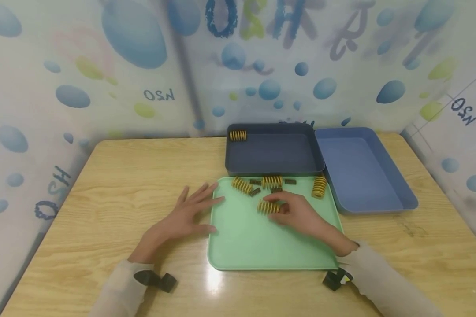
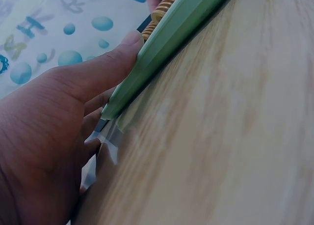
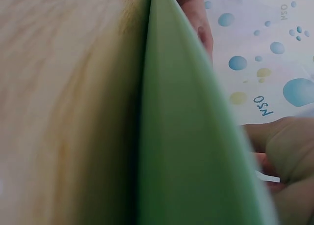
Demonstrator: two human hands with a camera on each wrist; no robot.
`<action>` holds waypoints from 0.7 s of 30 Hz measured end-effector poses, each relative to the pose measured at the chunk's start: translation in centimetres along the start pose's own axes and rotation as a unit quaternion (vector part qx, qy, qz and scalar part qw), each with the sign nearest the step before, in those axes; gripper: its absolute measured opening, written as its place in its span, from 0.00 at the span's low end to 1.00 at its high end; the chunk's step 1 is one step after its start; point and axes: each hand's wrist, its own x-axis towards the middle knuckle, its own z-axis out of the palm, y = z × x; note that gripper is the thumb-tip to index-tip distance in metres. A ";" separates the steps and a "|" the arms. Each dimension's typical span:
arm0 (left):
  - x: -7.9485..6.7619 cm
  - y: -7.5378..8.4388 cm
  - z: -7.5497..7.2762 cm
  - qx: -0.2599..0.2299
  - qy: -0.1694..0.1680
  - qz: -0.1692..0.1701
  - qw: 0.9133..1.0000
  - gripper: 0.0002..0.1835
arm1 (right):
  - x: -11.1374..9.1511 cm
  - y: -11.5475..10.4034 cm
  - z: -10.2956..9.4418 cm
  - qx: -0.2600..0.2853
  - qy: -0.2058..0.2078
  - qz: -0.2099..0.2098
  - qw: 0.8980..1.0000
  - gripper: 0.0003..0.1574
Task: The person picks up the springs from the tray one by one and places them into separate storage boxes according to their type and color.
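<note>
My right hand (image 1: 297, 215) pinches a yellow coil spring (image 1: 265, 207) by its right end, over the middle of the green tray (image 1: 238, 251). With fingers spread, my left hand (image 1: 186, 215) lies at the tray's left edge, its fingertips over the rim; in the left wrist view its thumb (image 2: 122, 55) lies along that rim. Behind the held spring, more yellow springs lie on the tray: one at the left (image 1: 242, 185), one in the middle (image 1: 272, 182) and one at the right (image 1: 319, 188). Several small dark springs, such as one beside the left spring (image 1: 255, 192), lie among them.
Touching the green tray's far side is a dark blue tray (image 1: 277, 152) with one yellow spring (image 1: 238, 135) in its back left corner. A lighter blue tray (image 1: 369, 171) stands at the right. The wooden table (image 1: 143, 167) ends at a patterned wall covering (image 1: 238, 79).
</note>
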 end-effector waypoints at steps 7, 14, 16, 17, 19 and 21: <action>0.0 0.0 -0.1 -0.001 0.003 0.005 1.000 0.40 | 0.0 0.0 0.1 -0.021 0.005 -0.016 1.000 0.26; 0.0 0.0 0.0 0.000 0.004 0.006 1.000 0.40 | 0.0 0.0 0.1 -0.034 0.004 -0.033 0.999 0.25; 0.0 0.0 -0.1 -0.001 0.004 0.007 1.000 0.40 | 0.0 0.0 0.1 -0.034 0.005 -0.034 0.999 0.25; 0.0 0.1 -0.1 -0.002 0.003 0.007 1.000 0.40 | 0.0 0.0 0.1 -0.034 0.005 -0.036 0.999 0.25; 0.0 0.1 -0.1 -0.005 0.003 0.007 1.000 0.40 | 0.0 0.0 0.1 -0.034 0.006 -0.037 0.999 0.25; 0.0 0.1 -0.1 -0.006 0.003 0.006 1.000 0.40 | 0.0 0.0 0.1 -0.035 0.009 -0.040 0.999 0.26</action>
